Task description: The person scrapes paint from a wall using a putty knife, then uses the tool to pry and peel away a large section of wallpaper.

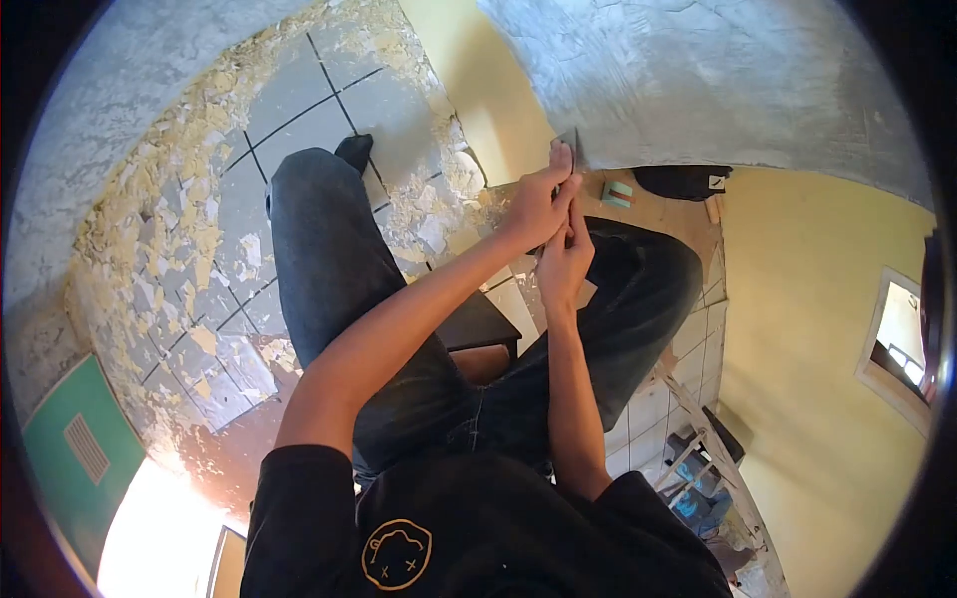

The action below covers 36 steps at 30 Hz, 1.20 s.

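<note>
Both of my hands are on a scraper (569, 136), and its flat metal blade meets the wall (638, 110) near the edge between bare grey plaster and yellow paint (498, 90). My left hand (538, 206) is the farther one, wrapped around the tool close to the blade with a finger along it. Just below it, my right hand (565, 261) is closed around the handle end. Most of the handle is hidden by my fingers.
Yellow and white paint flakes (199, 269) litter the tiled floor (289, 90). I sit with knees apart over a dark stool (483, 321). A green and white block (618, 193) and a black bag-like item (678, 181) lie at the wall's foot. A wooden ladder (713, 444) is at right.
</note>
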### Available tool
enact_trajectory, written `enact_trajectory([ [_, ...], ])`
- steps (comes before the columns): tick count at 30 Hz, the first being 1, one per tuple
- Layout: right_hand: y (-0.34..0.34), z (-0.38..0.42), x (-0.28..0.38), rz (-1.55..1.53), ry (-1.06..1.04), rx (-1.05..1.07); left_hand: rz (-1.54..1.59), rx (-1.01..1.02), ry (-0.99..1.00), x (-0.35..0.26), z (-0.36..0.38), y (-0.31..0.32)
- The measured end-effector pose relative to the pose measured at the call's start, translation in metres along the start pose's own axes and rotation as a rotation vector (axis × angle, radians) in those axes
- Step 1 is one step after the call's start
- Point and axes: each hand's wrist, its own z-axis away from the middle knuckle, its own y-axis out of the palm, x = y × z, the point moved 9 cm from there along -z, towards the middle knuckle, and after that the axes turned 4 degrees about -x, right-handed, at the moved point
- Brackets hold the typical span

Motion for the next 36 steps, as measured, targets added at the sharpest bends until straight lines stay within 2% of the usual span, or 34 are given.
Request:
enact_trajectory([
  [1,0.0,0.008,-0.002,-0.093,0.1,0.026,-0.042,0.088,-0.086,0.011,0.0,0.006],
  [2,-0.004,0.017,0.003,-0.099,0.095,0.034,-0.045,0.078,-0.083,0.017,0.001,0.01],
  [4,-0.019,0.028,0.01,-0.039,0.058,-0.072,-0.074,-0.306,0.707,-0.04,0.03,-0.004],
  [5,-0.013,0.023,0.008,-0.039,0.058,-0.067,-0.009,-0.167,0.507,-0.022,0.021,0.002],
  [6,-0.007,0.016,0.003,-0.03,0.051,-0.041,-0.002,-0.165,0.498,-0.028,0.021,-0.005],
  [8,-0.005,0.013,-0.007,-0.004,0.045,-0.003,-0.006,0.033,0.073,-0.002,0.008,0.005],
  [9,-0.008,0.015,-0.008,-0.013,0.057,0.008,-0.059,0.071,0.003,0.009,0.007,0.009],
  [10,-0.011,0.02,-0.004,-0.019,0.053,0.012,-0.063,0.066,0.007,0.018,0.008,0.014],
  [12,-0.019,0.027,0.002,0.027,0.037,-0.044,-0.042,-0.259,0.573,-0.024,0.025,0.0],
  [14,-0.015,0.022,-0.011,0.037,0.093,-0.051,-0.083,-0.32,0.632,-0.023,0.023,-0.004],
  [16,-0.009,0.016,-0.007,0.026,0.024,-0.039,0.014,0.098,-0.08,0.002,0.015,0.009],
  [17,-0.01,0.018,-0.006,0.012,0.065,-0.016,0.058,0.046,0.005,-0.002,0.015,0.007],
  [18,-0.014,0.022,-0.003,0.007,0.062,-0.014,0.054,0.042,0.008,0.012,0.013,0.014],
  [20,-0.019,0.024,-0.001,0.037,0.078,-0.033,-0.071,-0.334,0.637,-0.01,0.021,0.003],
  [21,-0.019,0.022,-0.001,0.094,0.05,-0.041,-0.09,-0.463,0.763,-0.014,0.022,0.0],
  [22,-0.015,0.019,-0.005,0.102,0.053,-0.04,-0.084,-0.463,0.756,-0.024,0.026,-0.008],
  [24,-0.005,0.012,-0.011,0.0,0.047,-0.024,0.073,-0.084,0.185,0.006,0.007,0.004],
  [26,-0.012,0.021,-0.002,-0.028,0.038,-0.006,0.04,-0.147,0.268,-0.001,0.013,0.0],
  [28,-0.02,0.027,-0.001,-0.013,0.094,-0.041,-0.09,-0.021,0.306,-0.008,0.02,0.01],
  [32,-0.021,0.031,-0.002,0.042,0.116,-0.066,-0.067,0.028,0.24,0.004,0.016,0.018],
  [33,-0.025,0.035,0.001,0.045,0.124,-0.07,0.023,-0.05,0.279,0.004,0.018,0.013],
  [34,-0.024,0.035,0.004,0.01,0.163,-0.036,0.019,-0.047,0.282,0.007,0.019,0.014],
  [36,-0.018,0.028,0.008,-0.033,0.183,-0.005,-0.08,-0.114,0.434,-0.002,0.02,0.011],
])
